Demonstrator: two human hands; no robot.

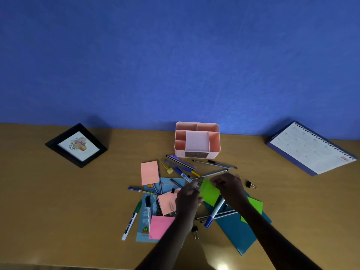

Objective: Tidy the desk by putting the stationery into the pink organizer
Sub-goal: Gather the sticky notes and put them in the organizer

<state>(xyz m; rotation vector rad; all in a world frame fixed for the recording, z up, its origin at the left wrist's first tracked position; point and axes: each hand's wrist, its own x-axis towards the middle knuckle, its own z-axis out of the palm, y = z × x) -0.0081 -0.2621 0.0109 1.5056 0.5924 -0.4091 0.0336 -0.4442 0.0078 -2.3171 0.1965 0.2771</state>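
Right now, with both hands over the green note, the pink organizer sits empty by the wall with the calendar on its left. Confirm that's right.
Wrong on one point: in the head view the calendar lies to the right of the pink organizer; the framed picture is on its left. The rest holds: left hand and right hand are over the green note.

Pink organizer (pixel 195 153) stands upright on the desk (pixel 78 211) by the wall, open compartments up. Just before it I see pens (pixel 183 163) lying crossed, a salmon note (pixel 149 172), and a blue-capped marker (pixel 214 213). Green note (pixel 209 192) is pinched between left hand (pixel 188 199) and right hand (pixel 228 185).
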